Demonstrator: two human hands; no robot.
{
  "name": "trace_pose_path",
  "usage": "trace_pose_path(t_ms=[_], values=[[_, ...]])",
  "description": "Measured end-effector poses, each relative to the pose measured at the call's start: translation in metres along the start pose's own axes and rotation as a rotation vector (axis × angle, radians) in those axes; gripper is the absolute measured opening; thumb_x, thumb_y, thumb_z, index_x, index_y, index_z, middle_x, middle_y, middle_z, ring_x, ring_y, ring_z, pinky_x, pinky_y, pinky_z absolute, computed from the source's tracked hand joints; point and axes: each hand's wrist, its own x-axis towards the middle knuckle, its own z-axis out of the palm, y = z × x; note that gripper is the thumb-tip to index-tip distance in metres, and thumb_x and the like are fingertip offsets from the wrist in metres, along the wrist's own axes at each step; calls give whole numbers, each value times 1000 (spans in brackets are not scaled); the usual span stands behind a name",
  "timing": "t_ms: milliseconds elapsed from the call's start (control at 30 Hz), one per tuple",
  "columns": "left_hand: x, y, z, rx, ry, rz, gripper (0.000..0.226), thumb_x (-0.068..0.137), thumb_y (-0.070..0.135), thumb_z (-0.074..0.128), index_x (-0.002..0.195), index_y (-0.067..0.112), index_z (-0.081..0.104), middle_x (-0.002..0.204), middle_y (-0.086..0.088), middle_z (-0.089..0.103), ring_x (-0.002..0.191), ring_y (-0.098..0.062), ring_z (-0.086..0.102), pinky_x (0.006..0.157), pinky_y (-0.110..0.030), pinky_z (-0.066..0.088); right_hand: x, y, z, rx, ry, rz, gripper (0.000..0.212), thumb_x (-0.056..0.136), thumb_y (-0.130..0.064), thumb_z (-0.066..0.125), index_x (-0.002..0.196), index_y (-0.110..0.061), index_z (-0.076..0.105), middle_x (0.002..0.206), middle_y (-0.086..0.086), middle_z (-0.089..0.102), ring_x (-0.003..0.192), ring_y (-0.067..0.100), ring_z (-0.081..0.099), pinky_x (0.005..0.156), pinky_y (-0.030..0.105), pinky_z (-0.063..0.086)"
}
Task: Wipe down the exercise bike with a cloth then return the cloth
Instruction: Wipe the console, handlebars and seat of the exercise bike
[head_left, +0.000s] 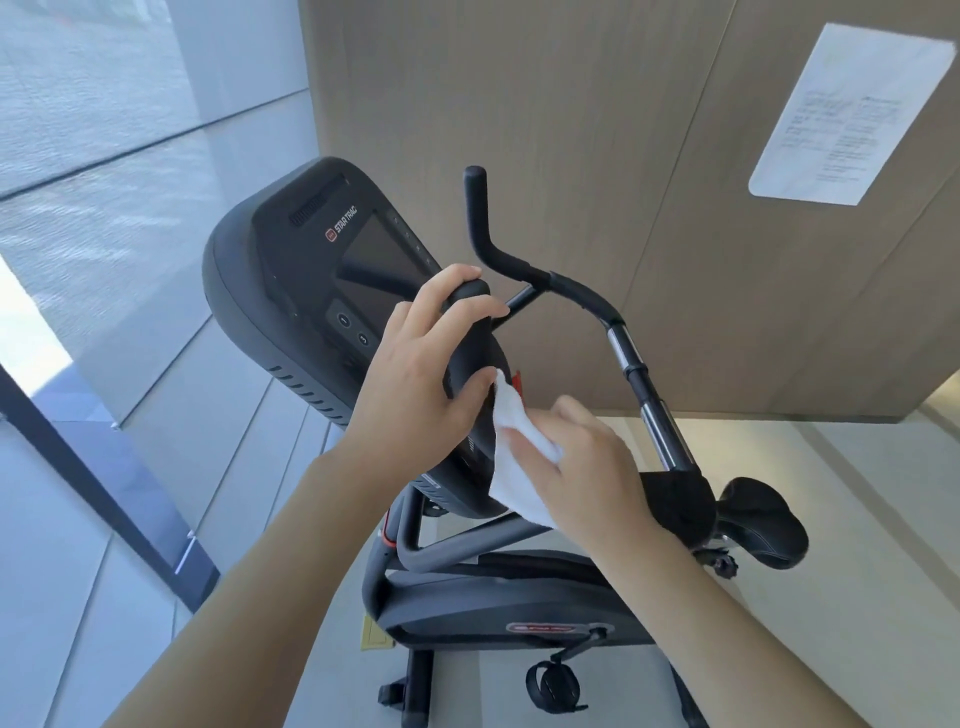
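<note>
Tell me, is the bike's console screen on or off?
Off, apparently: the console screen is dark with only reflections, while the right hand wipes nearby with the cloth.

Single head-worn wide-angle view, looking forward and steeply down. Close on exercise bike console (311, 280) and handlebar (571, 291); bike frame (493, 597) and floor (857, 545) farther below. Wood-panel wall (623, 156) ahead, glass wall (104, 156) left. No second view.

The black exercise bike (483, 603) stands upright on the floor, its console (311, 280) tilted. A crumpled white cloth (514, 457) lies pressed against the console's lower right edge, beside the near handlebar grip (470, 332).
</note>
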Motion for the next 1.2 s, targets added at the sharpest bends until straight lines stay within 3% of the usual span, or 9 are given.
trace_pose_path(t_ms=[67, 167, 300, 367, 533, 733, 900, 1033, 1200], values=[[1, 0, -1, 14, -10, -1, 63, 86, 15, 78, 143, 29, 55, 160, 7, 38, 124, -23, 50, 104, -26, 35, -6, 10, -6, -70, -18, -24, 20, 100, -55, 52, 93, -36, 55, 72, -11, 35, 55, 7, 44, 53, 12, 23], [6, 1, -5, 23, -10, -35, 75, 86, 19, 76, 153, 31, 45, 155, 13, 43, 126, -20, 48, 105, -28, 39, -5, 21, -20, -157, -86, 21, 33, 97, -62, 49, 73, -41, 44, 73, -8, 40, 55, 6, 46, 51, 18, 25], [24, 5, -3, 57, 42, -66, 44, 95, 24, 69, 137, 26, 58, 138, 12, 56, 119, -19, 50, 99, -30, 45, 13, 13, -34, 31, -81, 47, 27, 93, -56, 53, 67, -61, 52, 71, -8, 44, 64, 11, 52, 54, 27, 34], [33, 8, 4, -31, 64, -102, 29, 98, 22, 68, 126, 20, 63, 125, 9, 61, 111, -17, 57, 94, -36, 53, 23, -3, -24, 132, -42, 48, 18, 96, -57, 53, 85, -48, 65, 81, -10, 48, 71, 11, 54, 58, 31, 42], [36, 7, 17, -164, 213, -121, 6, 96, 11, 68, 102, 12, 67, 97, 6, 61, 85, -19, 62, 75, -42, 53, 17, -18, 7, 74, -19, 43, 45, 104, -54, 43, 81, -16, 49, 79, -3, 41, 67, 20, 50, 61, 39, 44], [38, 2, 23, -238, 278, -64, 7, 93, 4, 67, 98, 9, 67, 92, 0, 63, 85, -20, 63, 75, -39, 53, 5, 10, -16, -193, -152, -28, 37, 100, -58, 40, 89, -29, 59, 82, -8, 40, 60, 13, 47, 57, 25, 33], [37, 0, 24, -219, 293, -38, 6, 93, 4, 66, 98, 8, 67, 93, -1, 63, 85, -17, 62, 76, -34, 53, 34, 1, -24, 99, -38, 83, 22, 98, -49, 58, 112, -39, 70, 98, -16, 46, 86, 4, 57, 67, 13, 40], [36, -1, 24, -197, 290, -48, 8, 93, 6, 65, 100, 9, 67, 95, 2, 64, 87, -15, 61, 78, -33, 53, 27, -20, 6, 216, -68, 142, 32, 105, -36, 56, 73, -30, 52, 85, -7, 45, 71, 11, 51, 60, 19, 36], [36, -1, 26, -194, 308, -44, 8, 94, 10, 64, 100, 11, 67, 95, 3, 63, 86, -14, 60, 77, -29, 52, -4, 5, -10, -127, -117, -41, 23, 106, -37, 50, 101, -18, 63, 89, -7, 40, 66, 18, 48, 59, 25, 39]])
